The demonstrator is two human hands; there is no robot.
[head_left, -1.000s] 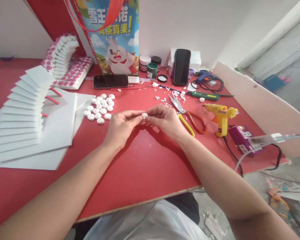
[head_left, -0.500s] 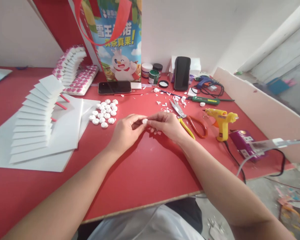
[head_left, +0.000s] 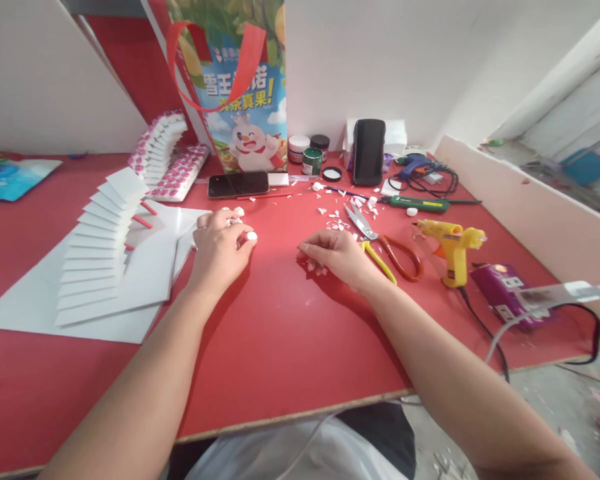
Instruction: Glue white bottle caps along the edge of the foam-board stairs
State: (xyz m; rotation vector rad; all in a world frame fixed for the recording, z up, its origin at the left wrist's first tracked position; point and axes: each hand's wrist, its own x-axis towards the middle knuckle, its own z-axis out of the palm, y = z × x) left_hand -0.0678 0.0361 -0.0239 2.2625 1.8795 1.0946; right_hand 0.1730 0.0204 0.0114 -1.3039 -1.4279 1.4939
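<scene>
My left hand (head_left: 219,250) is over the group of small white round pieces on the left of the red table, hiding most of them. Between its thumb and index finger it pinches one white round piece (head_left: 251,236). Another white piece (head_left: 239,211) shows just beyond its fingers. My right hand (head_left: 333,257) rests low over the middle of the table, with the thumb against the curled fingers. Nothing shows at its fingertips. Close to its right lie scissors (head_left: 364,223) with one red and one yellow handle, and white scraps (head_left: 337,223) are scattered behind it.
White panels (head_left: 93,260) stand fanned out on the left. Behind are a paper bag (head_left: 250,100), a phone (head_left: 239,184), paint jars (head_left: 312,161) and an upright dark phone (head_left: 369,152). A yellow glue gun (head_left: 453,247) and a purple box (head_left: 507,290) are on the right, with cables.
My hands have come apart. The left has moved left to the group of round pieces with one white piece in its pinch; the right stays near the middle. The view has shifted slightly.
</scene>
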